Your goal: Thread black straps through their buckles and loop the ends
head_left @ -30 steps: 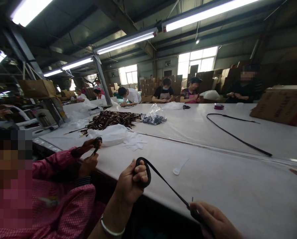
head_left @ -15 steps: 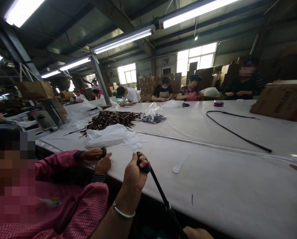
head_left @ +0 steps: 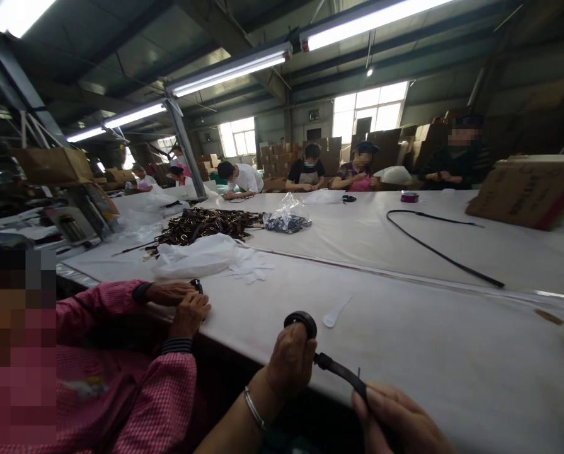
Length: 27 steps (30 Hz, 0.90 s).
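A black strap [head_left: 341,369] runs between my two hands at the front edge of the table. My left hand [head_left: 292,358], with a silver bangle at the wrist, is closed around the strap's rolled end, and a round black coil [head_left: 305,320] shows above its fingers. Lower right, the fingers of my right hand [head_left: 402,413] pinch the strap's other stretch, whose far end is hidden. On the tabletop just beyond the coil lies a small white spoon-shaped piece [head_left: 334,313].
Left of me a co-worker in a pink checked sleeve [head_left: 163,394] handles a black coil. Farther back are a heap of dark straps [head_left: 201,226], white plastic [head_left: 196,255] and a clear bag [head_left: 288,217]. A long black strap [head_left: 440,255] and cardboard box [head_left: 522,189] occupy the right.
My left hand has moved right and down, and the coil is now larger in view. My right hand has risen farther into view, leaving a shorter stretch of strap between the hands.
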Motion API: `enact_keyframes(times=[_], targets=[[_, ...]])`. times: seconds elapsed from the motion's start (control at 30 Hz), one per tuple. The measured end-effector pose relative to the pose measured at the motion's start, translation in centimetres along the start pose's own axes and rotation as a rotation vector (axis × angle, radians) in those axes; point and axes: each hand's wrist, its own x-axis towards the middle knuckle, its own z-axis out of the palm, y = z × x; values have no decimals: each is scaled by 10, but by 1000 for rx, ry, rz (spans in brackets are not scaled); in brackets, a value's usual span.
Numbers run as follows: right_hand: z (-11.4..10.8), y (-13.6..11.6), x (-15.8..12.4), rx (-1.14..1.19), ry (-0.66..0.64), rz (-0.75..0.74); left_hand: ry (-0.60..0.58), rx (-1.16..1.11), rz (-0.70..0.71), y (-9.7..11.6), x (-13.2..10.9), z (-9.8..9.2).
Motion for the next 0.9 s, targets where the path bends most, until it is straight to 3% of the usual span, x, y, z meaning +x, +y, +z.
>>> enact_keyframes(times=[0.2,0.33,0.43,0.5,0.6,0.67,0.8,0.9], targets=[[-6,-15,0,225,109,-41,-255,149,22,-5,-19,-4],[-23,-33,1,43,230,-29,-278,144,-4,-1,-21,-3],[-40,-53,0,-529,371,-43,-264,137,-15,6,-21,-6],[-49,-67,-2,-1078,423,-203,-292,129,-46,12,-22,-7],[-51,-81,-1,-1761,312,-527,-403,67,-161,22,-26,-4],[-46,-81,3,-1988,223,-676,-488,-38,-304,28,-30,0],[-44,-56,17,-1984,231,-886,-563,-347,-555,40,-35,7],[-48,-26,26,-1644,216,-844,-442,-705,-659,49,-33,3]])
